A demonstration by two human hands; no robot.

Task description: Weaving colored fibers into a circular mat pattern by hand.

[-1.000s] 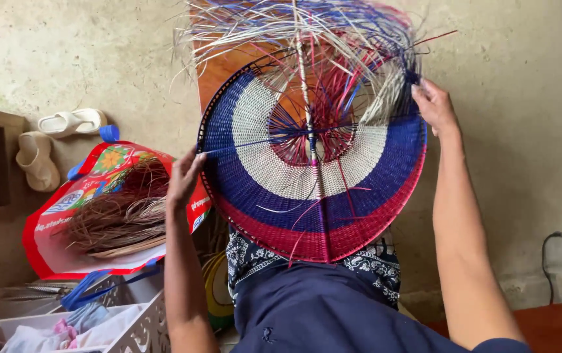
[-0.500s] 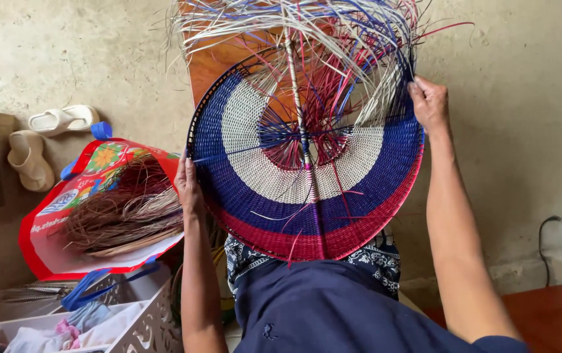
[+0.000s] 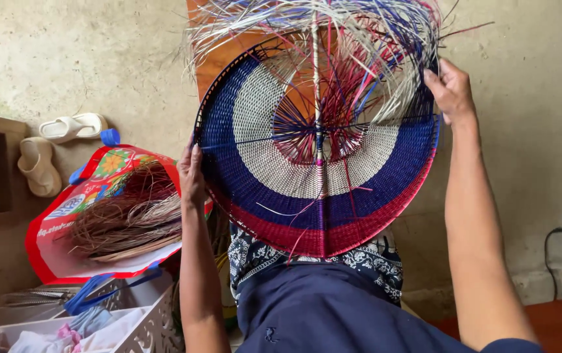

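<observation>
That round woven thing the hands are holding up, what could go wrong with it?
1. The woven disc is only half finished: loose strands fan out at the top, so they might tangle or snap if it tips.
2. The left hand and right hand grip only its edges, so it could slip and fall.
3. Stray ends stick out near the middle, which might snag on a sleeve or finger.

Round woven straw disc point(image 3: 313, 163), unfinished: concentric bands, red-purple centre, cream ring, blue ring, red outer rim. Held upright, face toward camera, above the lap. Loose multicoloured strands fan out unwoven along the top edge.
</observation>
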